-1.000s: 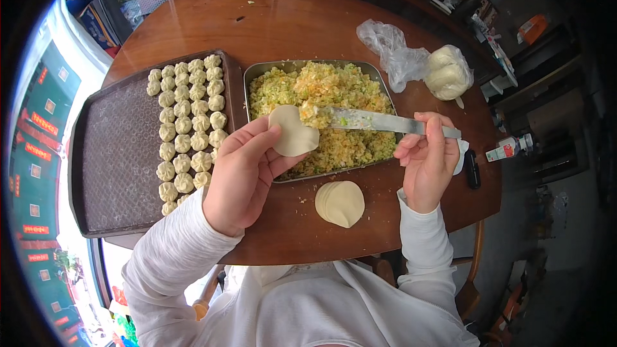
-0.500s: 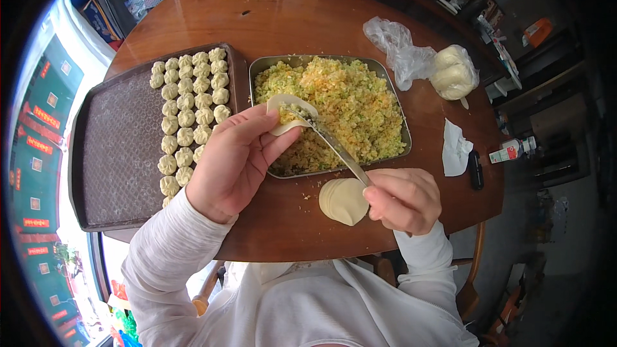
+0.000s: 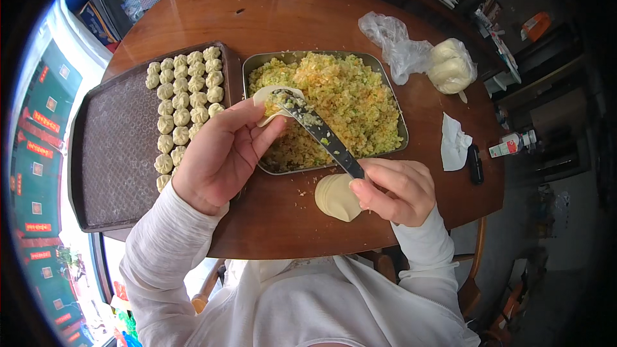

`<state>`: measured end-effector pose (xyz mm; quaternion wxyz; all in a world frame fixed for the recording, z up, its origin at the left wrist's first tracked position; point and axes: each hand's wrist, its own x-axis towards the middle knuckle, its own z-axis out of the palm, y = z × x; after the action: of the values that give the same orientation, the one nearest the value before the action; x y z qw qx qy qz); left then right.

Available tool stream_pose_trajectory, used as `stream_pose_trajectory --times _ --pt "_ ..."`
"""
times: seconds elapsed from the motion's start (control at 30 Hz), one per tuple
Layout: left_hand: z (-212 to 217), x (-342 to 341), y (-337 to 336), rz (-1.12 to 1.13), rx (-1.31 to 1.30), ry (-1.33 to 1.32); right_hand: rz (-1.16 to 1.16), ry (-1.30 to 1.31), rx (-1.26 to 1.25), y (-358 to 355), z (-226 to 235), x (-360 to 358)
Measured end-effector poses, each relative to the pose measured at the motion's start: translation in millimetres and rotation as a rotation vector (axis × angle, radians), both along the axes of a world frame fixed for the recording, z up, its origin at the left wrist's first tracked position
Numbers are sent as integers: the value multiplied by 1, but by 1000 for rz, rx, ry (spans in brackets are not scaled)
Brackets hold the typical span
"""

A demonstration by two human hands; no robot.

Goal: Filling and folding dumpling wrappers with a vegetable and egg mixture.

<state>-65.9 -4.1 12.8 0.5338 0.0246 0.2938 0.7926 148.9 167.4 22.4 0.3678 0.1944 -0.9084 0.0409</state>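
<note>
My left hand [image 3: 222, 154] holds a round dough wrapper [image 3: 260, 96] between thumb and fingers, cupped around some filling. In my right hand [image 3: 398, 193] is the handle of a long, flat metal spatula [image 3: 331, 146]. Its far end lies inside the wrapper, and bits of filling cling to the blade. Beneath and behind them stands a rectangular metal pan [image 3: 406, 130] heaped with chopped green, yellow and orange filling [image 3: 328, 90]. A stack of dough wrappers [image 3: 337, 199] rests on the table beside my right hand, partly covered by it.
At left, a dark baking tray [image 3: 116, 154] carries rows of pleated buns [image 3: 181, 99]. Dough in a clear plastic bag [image 3: 450, 67] sits at the far right. Nearer are a white paper [image 3: 455, 144], a black object [image 3: 475, 166] and a small bottle [image 3: 512, 144]. The wooden table [image 3: 289, 231] has a curved edge.
Both hands have shifted slightly left and up in the picture. The spatula has turned, showing its dark broad face with filling on it. My left hand still holds the wrapper.
</note>
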Motion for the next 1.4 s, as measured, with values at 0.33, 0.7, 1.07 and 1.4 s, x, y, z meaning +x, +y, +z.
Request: stream_pose_trajectory --times 0.33,0.7,1.07,1.4 --pt "-2 1 3 7 -65 20 -2 -7 -69 7 -3 0" --pt "-2 10 2 9 -68 82 22 31 -253 9 -1 2" --pt "2 14 3 -32 -1 140 27 154 -1079 10 -19 1" --pt "1 11 3 -90 43 42 130 104 -1319 13 -21 -4"
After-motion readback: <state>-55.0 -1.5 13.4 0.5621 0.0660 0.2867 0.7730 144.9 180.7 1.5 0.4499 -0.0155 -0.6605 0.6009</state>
